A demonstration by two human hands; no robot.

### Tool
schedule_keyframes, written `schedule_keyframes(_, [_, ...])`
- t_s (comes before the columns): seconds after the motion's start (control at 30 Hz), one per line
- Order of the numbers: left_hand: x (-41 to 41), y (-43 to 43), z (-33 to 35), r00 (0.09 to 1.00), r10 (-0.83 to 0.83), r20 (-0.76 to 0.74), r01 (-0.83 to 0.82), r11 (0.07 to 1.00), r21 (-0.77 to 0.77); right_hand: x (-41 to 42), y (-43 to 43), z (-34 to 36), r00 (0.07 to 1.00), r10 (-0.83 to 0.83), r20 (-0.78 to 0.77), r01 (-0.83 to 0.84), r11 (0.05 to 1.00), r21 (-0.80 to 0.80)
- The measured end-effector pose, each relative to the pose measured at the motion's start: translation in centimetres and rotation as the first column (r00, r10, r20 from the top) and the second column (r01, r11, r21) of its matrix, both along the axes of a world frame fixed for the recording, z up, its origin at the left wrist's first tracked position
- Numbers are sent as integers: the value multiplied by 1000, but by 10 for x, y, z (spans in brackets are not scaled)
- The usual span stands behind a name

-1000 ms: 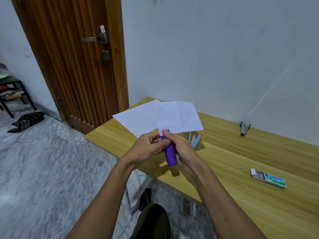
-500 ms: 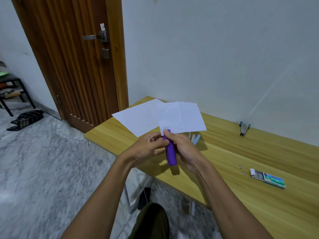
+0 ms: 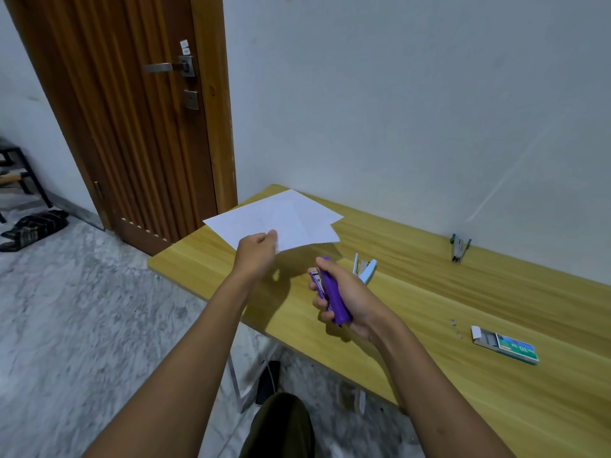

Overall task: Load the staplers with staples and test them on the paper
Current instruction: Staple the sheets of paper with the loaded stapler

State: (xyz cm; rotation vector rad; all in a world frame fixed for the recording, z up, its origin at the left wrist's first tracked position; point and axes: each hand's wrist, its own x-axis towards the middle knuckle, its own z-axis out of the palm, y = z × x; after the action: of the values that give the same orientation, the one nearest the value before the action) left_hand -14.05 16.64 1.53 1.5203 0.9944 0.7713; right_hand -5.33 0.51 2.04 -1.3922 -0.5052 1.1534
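Observation:
My left hand (image 3: pixel 256 252) pinches the near edge of the white paper sheets (image 3: pixel 291 218), holding them just above the far left corner of the wooden table (image 3: pixel 429 292). A purple stapler (image 3: pixel 332 297) sits gripped in my right hand (image 3: pixel 347 295), its mouth toward the paper and apart from it. Right behind that hand a light blue stapler (image 3: pixel 365 270) lies open on the table. A grey-green stapler (image 3: pixel 459 248) rests by the wall. The staple box (image 3: pixel 506 346), open at its left end, lies at the right, with loose staples (image 3: pixel 455 327) beside it.
A brown wooden door (image 3: pixel 132 120) stands left of the table, with a white wall behind. The floor (image 3: pixel 66 325) is grey marble. Sandals (image 3: pixel 33 228) and a black rack (image 3: pixel 20 173) are at the far left. A dark object (image 3: pixel 267 381) lies under the table.
The paper has come out of the purple stapler's mouth. My left hand moved up and left with the sheets; my right hand drew the stapler down and right.

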Motion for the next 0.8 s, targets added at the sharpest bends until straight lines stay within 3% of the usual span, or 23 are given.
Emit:
schedule_keyframes(0.13, [11, 12, -15, 960, 167, -224, -145, 983, 108, 10, -5, 2, 998, -46, 33, 45, 998, 40])
schedule_keyframes(0.23, [18, 11, -26, 836, 314, -450, -203, 939, 278, 22, -9, 6, 984, -43, 171, 41, 999, 10])
schedule_keyframes(0.37, [23, -6, -31, 813, 361, -456, -202, 910, 361, 53, -18, 16, 910, -81, 407, 98, 995, -20])
schedule_keyframes(0.43, [31, -17, -36, 872, 306, -382, -100, 876, 473, 78, -23, 20, 823, -132, 553, 183, 982, -38])
schedule_keyframes(0.5, [43, -33, -38, 936, 124, -330, 92, 817, 569, 110, -25, 19, 693, -176, 700, 318, 945, -78])
schedule_keyframes(0.6, [67, -63, -42, 916, -188, -355, 380, 689, 617, 154, -25, 8, 513, -94, 853, 492, 847, -203])
schedule_keyframes(0.7, [92, -81, -52, 873, -260, -413, 478, 627, 615, 185, -26, -9, 471, -27, 882, 582, 761, -288])
schedule_keyframes(0.8, [104, -83, -59, 863, -205, -461, 484, 594, 642, 206, -24, -26, 446, -18, 895, 635, 711, -303])
